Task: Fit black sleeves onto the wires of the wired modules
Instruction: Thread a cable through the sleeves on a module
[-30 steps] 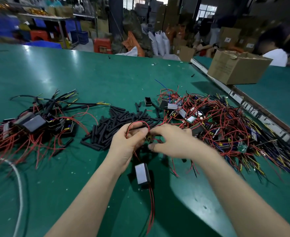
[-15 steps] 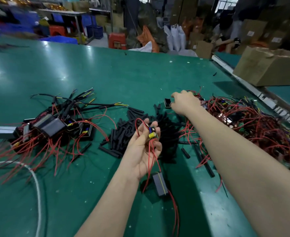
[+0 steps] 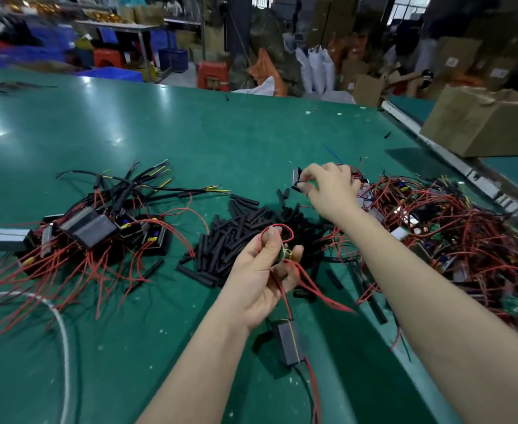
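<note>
Pinching a small black part (image 3: 296,179) between thumb and fingers, your right hand (image 3: 331,186) reaches past the far edge of the pile of black sleeves (image 3: 245,237), which sits mid-table and serves as the landmark here. Your left hand (image 3: 265,270) is raised just on the near side of that pile, fingers curled around a loop of red wires (image 3: 274,237) and a small board-like piece, blurred, at the fingertips. Hanging from those wires, a black module (image 3: 288,342) dangles below the hand, nearer to you than the pile; whether it touches the green table (image 3: 190,133) you cannot tell. Left of the pile lies a heap of sleeved modules (image 3: 98,224), black boxes with red leads and black-covered wires fanning outward. Right of the pile spreads a tangle of unsleeved modules (image 3: 453,228), red wires thick over small boards. Beyond that tangle, far right, a cardboard box (image 3: 484,123) stands on the neighbouring table. A white cord (image 3: 63,332) curves along the table, well left of the pile and nearer you.
</note>
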A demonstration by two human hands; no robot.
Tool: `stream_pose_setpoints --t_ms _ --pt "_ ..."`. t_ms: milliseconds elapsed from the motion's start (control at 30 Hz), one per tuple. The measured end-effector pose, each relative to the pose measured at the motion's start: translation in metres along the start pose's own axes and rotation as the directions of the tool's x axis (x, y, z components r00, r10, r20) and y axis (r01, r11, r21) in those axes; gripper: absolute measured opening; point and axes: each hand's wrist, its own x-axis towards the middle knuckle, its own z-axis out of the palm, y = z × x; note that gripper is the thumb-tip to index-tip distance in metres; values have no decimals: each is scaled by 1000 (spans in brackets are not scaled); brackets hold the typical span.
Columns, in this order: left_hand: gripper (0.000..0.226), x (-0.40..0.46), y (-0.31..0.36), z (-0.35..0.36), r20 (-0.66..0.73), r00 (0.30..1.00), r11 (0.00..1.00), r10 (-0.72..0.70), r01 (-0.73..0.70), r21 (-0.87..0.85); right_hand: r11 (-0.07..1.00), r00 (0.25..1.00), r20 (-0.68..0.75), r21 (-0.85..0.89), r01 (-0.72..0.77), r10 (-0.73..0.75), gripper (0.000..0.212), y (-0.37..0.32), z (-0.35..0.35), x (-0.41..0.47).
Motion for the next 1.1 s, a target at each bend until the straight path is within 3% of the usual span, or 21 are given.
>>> stream_pose_setpoints --t_ms 33,100,167,233,500,733,900,1100 --pt "19 0 0 1 -2 1000 1000 20 -19 19 991 986 -113 45 126 -120 16 -3 -11 -14" --pt "22 2 0 3 -4 997 997 76 -76 12 924 886 -291 17 383 -362 11 -6 -33 -50" --pt "26 2 0 4 -25 993 993 119 -118 22 861 809 -319 -45 506 -493 7 -8 -47 -83" --pt "31 1 -1 6 -21 992 991 127 -126 54 840 794 -291 -75 538 -534 6 -9 -52 -107" --pt "47 -10 -2 6 129 987 993 96 -105 61 857 812 -326 8 515 -485 16 -10 -51 -143" --pt "42 -16 4 2 184 983 998 6 6 -65 870 946 -271 406 281 -179 6 -3 -43 -149" --pt "48 -18 -4 4 179 976 962 124 -163 219 894 967 -218 395 211 -132 7 8 -40 -158" --pt "52 -18 -13 4 141 965 894 223 -260 365 883 952 -247 385 269 -183 5 10 -39 -159"
